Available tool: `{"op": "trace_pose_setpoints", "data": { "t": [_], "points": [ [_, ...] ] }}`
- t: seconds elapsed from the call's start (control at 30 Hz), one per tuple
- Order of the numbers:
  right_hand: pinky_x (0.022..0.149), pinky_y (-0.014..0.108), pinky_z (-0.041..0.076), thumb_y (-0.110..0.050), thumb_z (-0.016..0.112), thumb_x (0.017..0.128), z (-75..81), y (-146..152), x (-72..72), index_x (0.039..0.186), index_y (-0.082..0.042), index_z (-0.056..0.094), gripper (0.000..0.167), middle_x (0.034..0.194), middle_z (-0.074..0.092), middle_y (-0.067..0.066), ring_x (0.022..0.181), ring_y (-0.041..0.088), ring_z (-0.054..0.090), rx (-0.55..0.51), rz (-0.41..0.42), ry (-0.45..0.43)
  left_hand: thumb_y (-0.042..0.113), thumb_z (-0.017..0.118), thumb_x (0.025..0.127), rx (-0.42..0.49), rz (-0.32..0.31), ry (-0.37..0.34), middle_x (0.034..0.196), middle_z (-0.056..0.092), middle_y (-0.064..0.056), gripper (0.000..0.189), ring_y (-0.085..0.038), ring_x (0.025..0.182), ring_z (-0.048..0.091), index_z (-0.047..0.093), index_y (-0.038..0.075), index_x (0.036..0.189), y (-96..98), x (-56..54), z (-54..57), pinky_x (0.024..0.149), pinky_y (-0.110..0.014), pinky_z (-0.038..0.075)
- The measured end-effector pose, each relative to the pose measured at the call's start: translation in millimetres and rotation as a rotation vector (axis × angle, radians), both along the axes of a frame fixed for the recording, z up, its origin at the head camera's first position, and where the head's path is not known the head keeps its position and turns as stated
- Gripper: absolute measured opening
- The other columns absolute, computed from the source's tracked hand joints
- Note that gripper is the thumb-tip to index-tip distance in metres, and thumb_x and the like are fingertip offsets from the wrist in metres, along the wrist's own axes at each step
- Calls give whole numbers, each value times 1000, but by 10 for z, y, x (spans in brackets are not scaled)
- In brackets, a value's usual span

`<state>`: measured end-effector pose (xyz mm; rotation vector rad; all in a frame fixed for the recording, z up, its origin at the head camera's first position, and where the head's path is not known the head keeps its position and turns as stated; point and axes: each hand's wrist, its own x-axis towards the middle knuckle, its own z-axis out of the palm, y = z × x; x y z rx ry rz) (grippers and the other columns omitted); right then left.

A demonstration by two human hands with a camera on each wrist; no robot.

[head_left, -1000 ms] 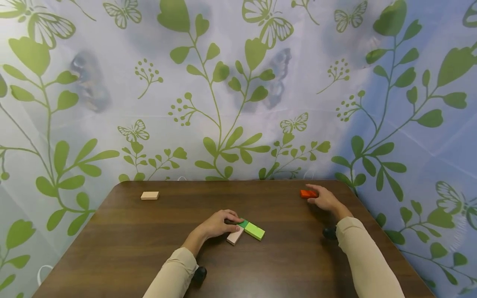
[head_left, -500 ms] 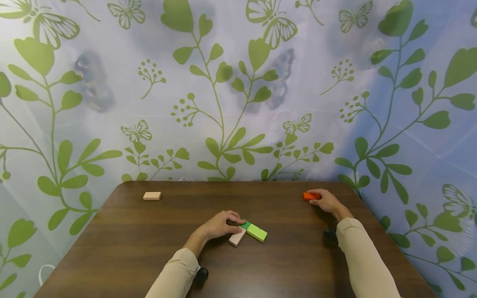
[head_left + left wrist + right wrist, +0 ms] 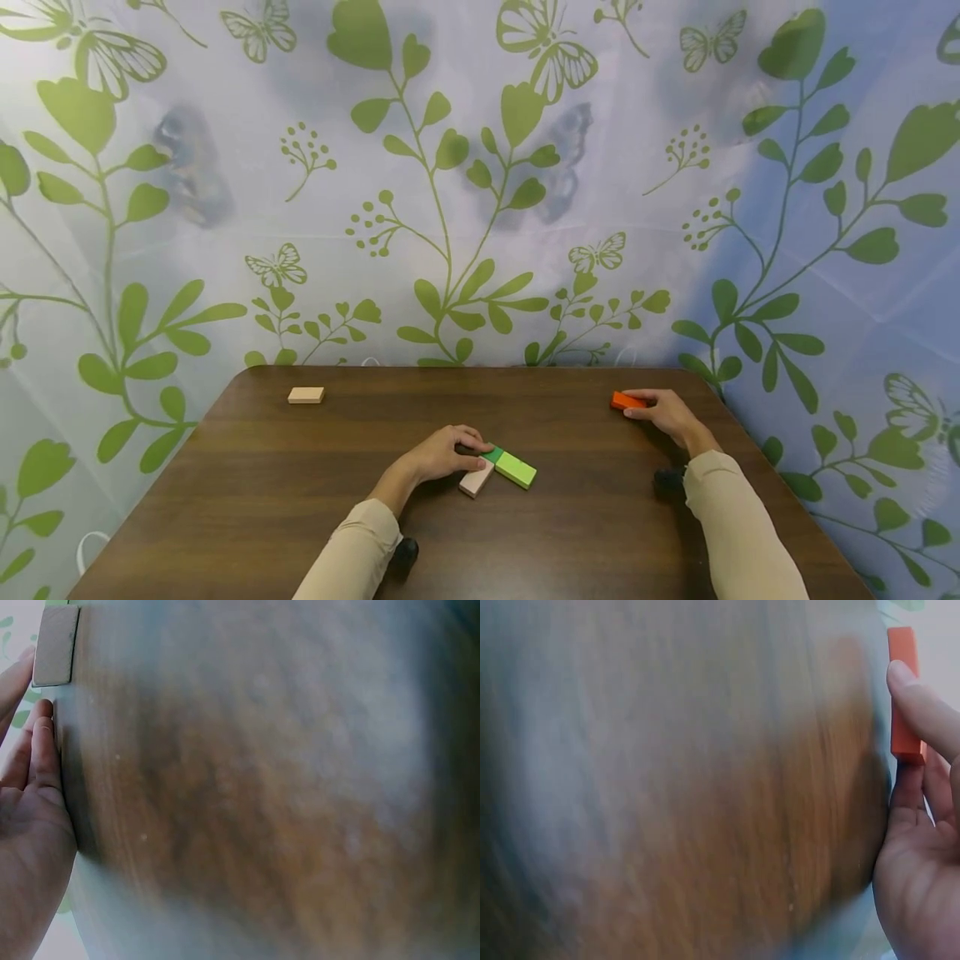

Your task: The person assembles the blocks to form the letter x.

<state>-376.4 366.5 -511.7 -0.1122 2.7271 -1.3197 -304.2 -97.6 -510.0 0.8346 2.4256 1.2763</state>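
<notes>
At the table's far right, my right hand (image 3: 667, 414) pinches an orange-red rectangular block (image 3: 618, 400) between thumb and fingers. In the right wrist view the thumb lies across the face of this block (image 3: 906, 712). Left of the table's middle, my left hand (image 3: 438, 454) rests with its thumb on a pale wooden block (image 3: 476, 481) and a finger at a dark green block (image 3: 492, 454), partly covered by the hand. A lime-green block (image 3: 516, 470) lies end to end with the green one. In the left wrist view the thumb touches the pale block's side.
Another light wooden block (image 3: 306, 395) lies near the far left of the brown wooden table (image 3: 375, 400). A leaf-and-butterfly patterned cloth (image 3: 480, 208) hangs behind the table's far edge.
My right hand has gone from spread fingers at the orange-red block to pinching it, and the block has turned and come slightly nearer. My left hand stays in place.
</notes>
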Motion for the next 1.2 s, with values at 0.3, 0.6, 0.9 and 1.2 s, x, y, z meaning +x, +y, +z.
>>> {"op": "trace_pose_setpoints", "data": {
  "t": [0.3, 0.6, 0.9, 1.2],
  "points": [
    [106, 66, 33, -27, 83, 91, -43, -50, -11, 139, -1, 65, 58, 146, 48, 34, 131, 54, 42, 70, -26, 52, 14, 76, 96, -1, 5, 0, 132, 61, -10, 30, -35, 127, 51, 76, 4, 124, 21, 9, -15, 104, -53, 42],
    [98, 58, 43, -23, 85, 89, 101, -212, -65, 135, -1, 68, 54, 140, 56, 31, 123, 46, 53, 80, 33, 76, 13, 77, 95, -20, 7, 16, 133, 62, -12, 31, -34, 127, 52, 76, 4, 125, 8, 23, 8, 106, -52, 42],
    [94, 55, 46, -21, 86, 87, 251, -333, -91, 130, -3, 72, 48, 128, 65, 26, 113, 40, 59, 134, 83, 124, 13, 77, 95, 9, 35, -17, 132, 62, -9, 29, -34, 129, 50, 77, 6, 123, 8, -3, -18, 106, -52, 41],
    [80, 43, 51, -23, 86, 88, 339, -475, -116, 126, -7, 76, 42, 117, 70, 17, 99, 30, 63, 198, 200, 178, 14, 78, 95, 7, 43, -29, 132, 62, -10, 29, -35, 129, 50, 77, 6, 123, 6, 12, -15, 106, -54, 41]
  ]
}}
